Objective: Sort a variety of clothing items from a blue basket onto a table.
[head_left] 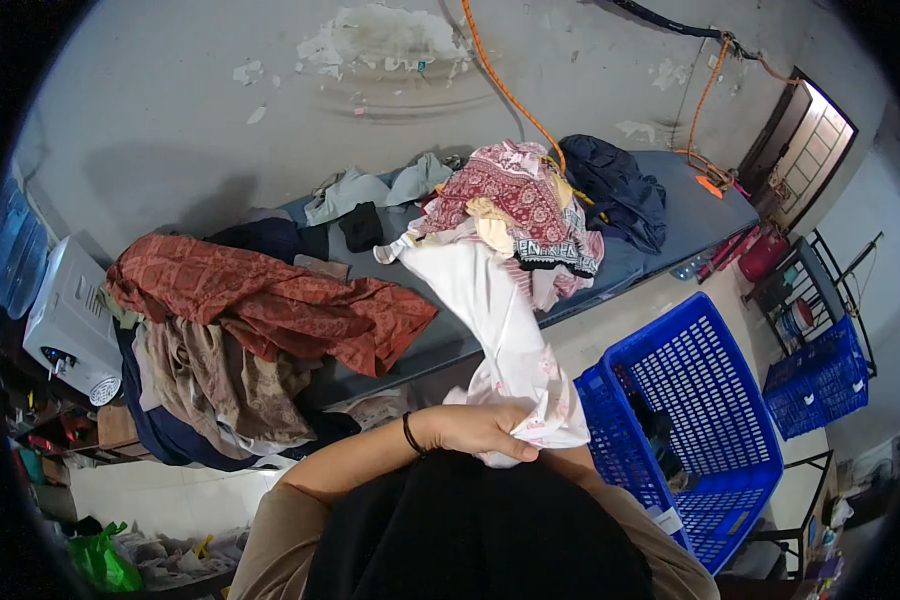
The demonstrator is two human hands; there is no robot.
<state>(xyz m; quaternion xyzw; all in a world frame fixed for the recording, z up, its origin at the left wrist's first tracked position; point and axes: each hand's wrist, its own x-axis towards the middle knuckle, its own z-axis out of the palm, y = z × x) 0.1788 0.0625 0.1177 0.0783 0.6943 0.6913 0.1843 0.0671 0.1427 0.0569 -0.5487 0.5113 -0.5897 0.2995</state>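
Note:
My left hand [487,433], with a dark band at its wrist, grips the lower end of a white garment with a pink print [487,300]. The garment stretches up to a pile on the bed, where a red and white patterned cloth [510,187] lies. My right hand is hidden under the garment; only its forearm shows. Left of the garment a rust-red patterned cloth [270,292] lies over a brown patterned cloth [225,382]. A dark navy garment [615,187] lies beyond the pile, beside pale grey bras [390,187] and a small black cloth [360,226].
A blue plastic basket [709,390] stands at the right of the bed [690,180], with dark items inside. More blue baskets [817,382] are farther right. A white appliance [75,322] is at the left. An orange rope [506,90] hangs over the bed.

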